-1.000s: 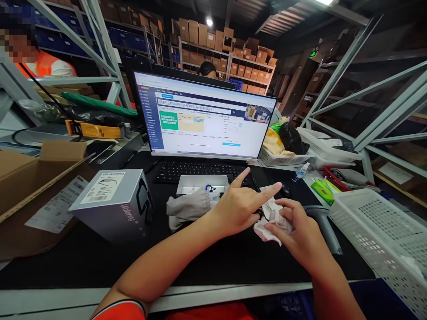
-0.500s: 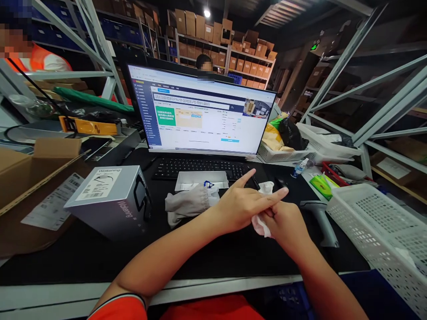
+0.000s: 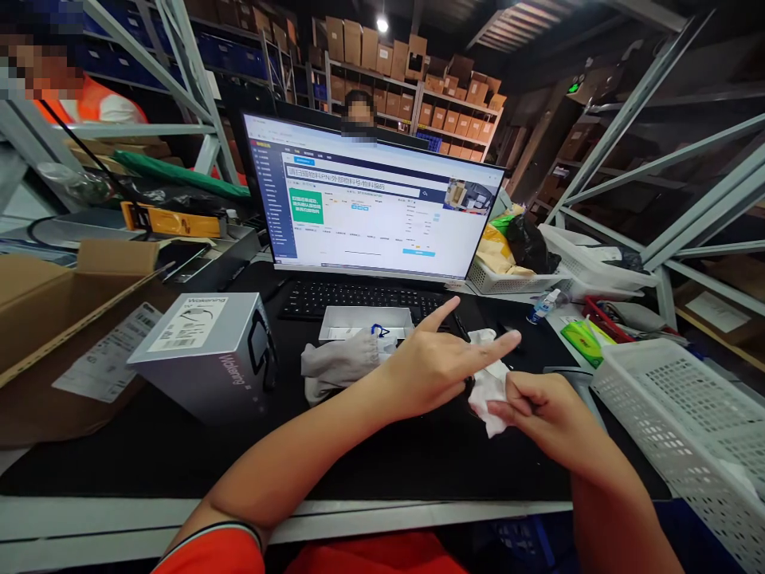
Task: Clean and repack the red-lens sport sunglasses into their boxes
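Working at a black-topped bench (image 3: 143,470), we are sitting before a desktop monitor (image 3: 370,199), with shelves of cartons (image 3: 412,80) behind it. We are keeping a cardboard box (image 3: 41,295) and a grey product box (image 3: 203,359) on our left, and a white perforated basket (image 3: 681,422) on our right. Our left hand (image 3: 436,371) is spreading its index and middle fingers (image 3: 484,349) wide, while its other fingers are curling down beside a crumpled white cloth (image 3: 490,387); we cannot tell whether they are gripping it. Our right hand (image 3: 543,410) is nearly closed, pinching the cloth's edge between thumb and fingers. The cloth is hanging between both hands, near a grey drawstring pouch (image 3: 340,367) lying against a white tray (image 3: 364,323).
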Motion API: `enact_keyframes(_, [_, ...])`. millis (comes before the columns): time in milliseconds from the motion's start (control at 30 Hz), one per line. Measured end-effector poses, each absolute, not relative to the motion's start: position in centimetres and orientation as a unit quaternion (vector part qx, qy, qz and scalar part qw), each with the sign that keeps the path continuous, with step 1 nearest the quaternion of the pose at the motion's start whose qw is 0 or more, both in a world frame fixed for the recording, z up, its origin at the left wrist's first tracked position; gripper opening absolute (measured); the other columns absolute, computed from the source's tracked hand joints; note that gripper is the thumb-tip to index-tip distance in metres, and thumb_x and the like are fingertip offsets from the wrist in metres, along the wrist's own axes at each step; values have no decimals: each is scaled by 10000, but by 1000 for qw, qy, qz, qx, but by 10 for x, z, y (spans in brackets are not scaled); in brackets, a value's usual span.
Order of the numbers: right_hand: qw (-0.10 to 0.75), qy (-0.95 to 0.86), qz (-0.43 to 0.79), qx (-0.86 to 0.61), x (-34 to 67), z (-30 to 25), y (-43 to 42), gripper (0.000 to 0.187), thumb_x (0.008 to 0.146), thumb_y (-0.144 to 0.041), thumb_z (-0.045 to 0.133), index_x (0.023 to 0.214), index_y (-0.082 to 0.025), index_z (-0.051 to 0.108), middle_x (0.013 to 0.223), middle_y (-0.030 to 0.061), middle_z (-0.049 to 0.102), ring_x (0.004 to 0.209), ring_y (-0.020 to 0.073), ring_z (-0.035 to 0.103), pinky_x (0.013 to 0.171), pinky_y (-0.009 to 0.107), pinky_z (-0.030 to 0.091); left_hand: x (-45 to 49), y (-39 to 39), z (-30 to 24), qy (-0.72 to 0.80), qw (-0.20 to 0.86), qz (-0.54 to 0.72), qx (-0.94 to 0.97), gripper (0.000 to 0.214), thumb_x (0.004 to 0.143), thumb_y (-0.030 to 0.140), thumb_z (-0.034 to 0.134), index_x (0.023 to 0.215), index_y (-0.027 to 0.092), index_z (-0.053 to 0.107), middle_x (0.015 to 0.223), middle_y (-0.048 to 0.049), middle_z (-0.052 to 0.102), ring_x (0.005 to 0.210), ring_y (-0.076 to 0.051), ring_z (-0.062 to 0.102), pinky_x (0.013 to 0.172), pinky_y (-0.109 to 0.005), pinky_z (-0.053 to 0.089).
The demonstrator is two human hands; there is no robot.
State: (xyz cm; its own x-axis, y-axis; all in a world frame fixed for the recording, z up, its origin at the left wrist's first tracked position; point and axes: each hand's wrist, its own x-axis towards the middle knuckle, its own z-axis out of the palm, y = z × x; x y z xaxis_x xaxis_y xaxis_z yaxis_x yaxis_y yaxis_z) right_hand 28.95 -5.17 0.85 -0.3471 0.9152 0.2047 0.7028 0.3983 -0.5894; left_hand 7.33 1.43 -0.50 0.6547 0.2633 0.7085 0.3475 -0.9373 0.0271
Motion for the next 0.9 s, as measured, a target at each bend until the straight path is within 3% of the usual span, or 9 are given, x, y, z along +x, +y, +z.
enact_keyframes(167, [292,-774,127,-548,269,6,-44,245,868,-308,561,640,-223,525,602,0,577,551,152,519,536,255,354,85,10,-12,-119,112,-402,-901,507,992,164,476,1487,203,375,1184,-24,739,1107,-138,688,1277,-482,170])
enact_keyframes(267, [366,-716,158,-573,279,3,-42,359,868,-368,632,624,-227,411,546,-37,505,490,123,488,494,229,345,83,8,-10,-191,132,-423,-876,593,959,139,515,1513,204,314,1429,-112,580,1383,-232,494,1249,-544,224])
enact_keyframes(333, [451,-646,209,-579,291,1,-41,430,870,-422,666,651,-236,346,521,-66,451,457,106,457,469,216,336,80,6,-7,-276,126,-459,-835,625,910,92,541,1490,206,338,1505,-156,476,1445,-288,400,1201,-556,318])
enact_keyframes(467, [565,-564,239,-553,294,-6,-39,415,836,-403,711,692,-240,358,543,-86,407,454,84,387,441,198,289,81,-2,-9,-380,22,-460,-802,565,787,75,588,1334,165,480,1349,-155,558,1275,-305,527,1091,-486,460])
enact_keyframes(567, [593,-553,225,-540,276,-16,-39,406,827,-375,709,671,-235,360,570,-73,433,497,90,429,463,199,344,91,-8,-18,-361,5,-399,-843,692,716,182,692,1365,137,457,1357,-165,541,1262,-344,509,1096,-530,441])
enact_keyframes(667, [601,-576,151,-533,255,-25,-37,422,803,-323,718,627,-229,347,550,-77,420,497,85,421,471,200,359,100,-10,-28,-352,53,-406,-841,768,715,274,742,1394,116,420,1374,-179,537,1286,-354,490,1139,-562,377])
enact_keyframes(800, [589,-631,17,-505,243,-32,-38,424,812,-215,700,587,-208,341,507,-97,350,465,58,323,454,189,285,105,-10,-33,-356,80,-438,-822,405,792,259,690,1157,153,551,1300,-155,590,1235,-320,529,1145,-530,362])
enact_keyframes(900, [586,-650,-31,-483,244,-32,-41,418,830,-174,672,579,-197,339,504,-100,331,453,48,298,453,184,267,104,-9,-30,-349,38,-442,-826,308,769,224,727,1040,191,583,1328,-132,571,1224,-321,525,1113,-530,391])
